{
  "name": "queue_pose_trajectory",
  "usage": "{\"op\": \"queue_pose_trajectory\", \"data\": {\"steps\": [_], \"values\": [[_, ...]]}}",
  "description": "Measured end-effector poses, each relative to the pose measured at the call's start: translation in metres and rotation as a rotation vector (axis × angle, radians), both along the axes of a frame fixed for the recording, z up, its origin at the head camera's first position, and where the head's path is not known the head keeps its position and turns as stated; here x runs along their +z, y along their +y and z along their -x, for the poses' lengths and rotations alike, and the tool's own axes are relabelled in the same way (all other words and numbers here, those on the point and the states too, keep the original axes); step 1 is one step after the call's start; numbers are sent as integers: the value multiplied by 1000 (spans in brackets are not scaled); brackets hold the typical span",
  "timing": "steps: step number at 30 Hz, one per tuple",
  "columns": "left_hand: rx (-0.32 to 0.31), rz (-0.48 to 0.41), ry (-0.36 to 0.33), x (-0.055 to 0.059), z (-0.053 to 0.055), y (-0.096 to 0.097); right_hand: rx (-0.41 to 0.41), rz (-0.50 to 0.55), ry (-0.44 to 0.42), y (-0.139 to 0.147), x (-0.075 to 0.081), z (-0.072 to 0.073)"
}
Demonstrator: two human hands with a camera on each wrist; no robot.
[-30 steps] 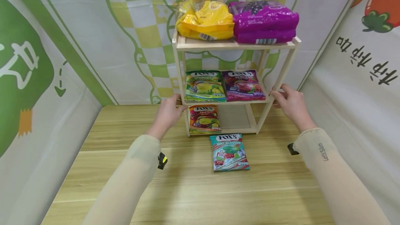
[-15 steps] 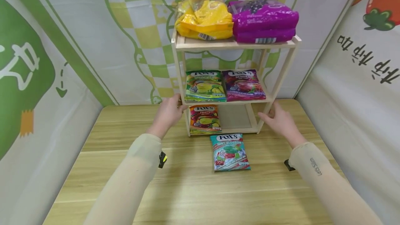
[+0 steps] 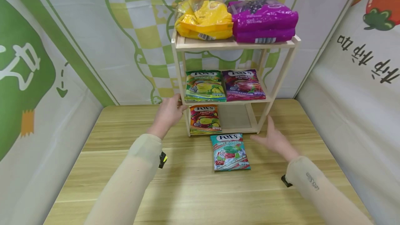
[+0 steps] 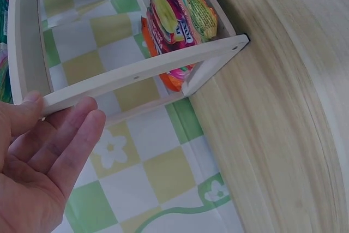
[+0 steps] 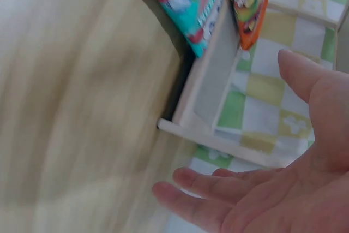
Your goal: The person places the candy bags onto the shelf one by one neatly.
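My left hand [image 3: 169, 112] holds the left post of a small three-tier wooden shelf rack [image 3: 234, 46]; in the left wrist view the thumb and fingers [image 4: 71, 135] lie on either side of that post. My right hand [image 3: 276, 141], slightly blurred, is beside the foot of the right post with thumb and fingers spread and nothing in it. A teal Mint Blossom candy bag [image 3: 230, 152] lies on the table in front of the rack, just left of my right thumb. On the bottom shelf's left side lies an orange-red Fruits candy bag [image 3: 205, 119].
The middle shelf holds a green candy bag [image 3: 205, 86] and a purple Berries bag [image 3: 243, 85]. A yellow bag [image 3: 204, 20] and a larger purple bag [image 3: 265, 22] sit on top. Printed cloth walls [image 3: 140, 44] surround the wooden table [image 3: 200, 197].
My right hand has let go of the rack's right post and come down toward the table, nearer the teal candy bag. The left hand stays on its post.
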State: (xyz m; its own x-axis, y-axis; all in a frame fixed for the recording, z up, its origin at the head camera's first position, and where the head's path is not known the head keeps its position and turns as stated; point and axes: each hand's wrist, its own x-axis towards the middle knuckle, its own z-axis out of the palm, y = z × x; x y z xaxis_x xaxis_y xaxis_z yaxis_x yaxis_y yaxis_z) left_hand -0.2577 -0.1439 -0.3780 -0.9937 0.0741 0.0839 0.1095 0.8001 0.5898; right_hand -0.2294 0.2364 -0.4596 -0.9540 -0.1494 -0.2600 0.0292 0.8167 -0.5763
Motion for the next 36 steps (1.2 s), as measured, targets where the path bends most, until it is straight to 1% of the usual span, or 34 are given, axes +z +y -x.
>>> {"op": "queue_pose_trajectory", "data": {"steps": [4, 8, 11, 15, 18, 19, 22, 27, 31, 36], "values": [[-4, -7, 7, 0, 0, 0, 14, 24, -33, -6, -10, -9], [-1, -16, 8, -1, 0, 0, 39, 49, -42, -15, -20, -17], [1, -24, 5, -2, 1, 0, 32, 59, -50, -25, -27, -21], [1, -27, 1, -2, 1, 0, 18, 16, -40, -37, -34, -23], [0, -40, -6, -2, 1, 0, 12, 8, -46, -43, -37, -25], [-1, -50, -11, -2, 0, 0, 10, 17, -53, -45, -38, -25], [1, -69, -24, -1, 0, 0, -13, 99, -88, -49, -42, -24], [9, -76, -31, -1, 0, 0, -82, 201, -126, -57, -47, -20], [16, -63, -31, 0, -1, 1, -123, 204, -138, -62, -50, -17], [20, -50, -38, 1, -2, 2, -138, 176, -132, -65, -54, -15]]}}
